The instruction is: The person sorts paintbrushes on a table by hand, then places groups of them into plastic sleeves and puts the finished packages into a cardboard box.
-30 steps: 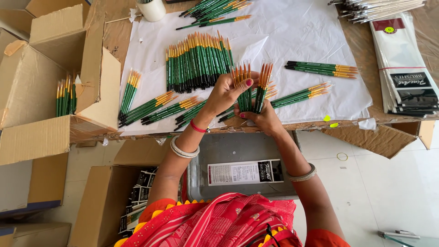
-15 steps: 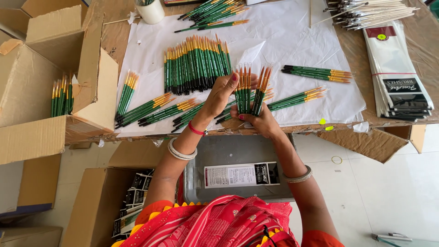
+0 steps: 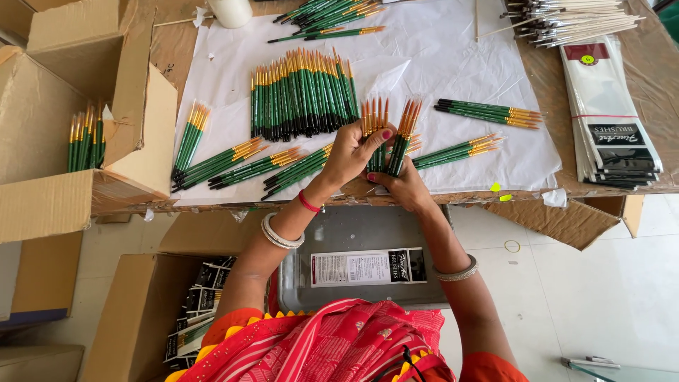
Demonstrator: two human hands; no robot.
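Both hands grip green brushes upright, tips pointing away. The left hand (image 3: 350, 152) pinches one bunch (image 3: 375, 138); the right hand (image 3: 399, 185), just beside, clamps another (image 3: 403, 141).

Silver bangles (image 3: 281, 234), red thread (left wrist) (image 3: 308, 203), red-painted nails.

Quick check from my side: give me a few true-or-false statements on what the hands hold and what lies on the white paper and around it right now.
1. Both hands hold green-handled brushes upright. True: the left hand and right hand grip the held brushes, bristle ends up.
2. The white paper is bare. False: several bundles of green brushes lie on it, the biggest being the large row.
3. The cardboard box on the left holds some green brushes. True.
4. The stack of packets lies left of the paper. False: it lies to its right.
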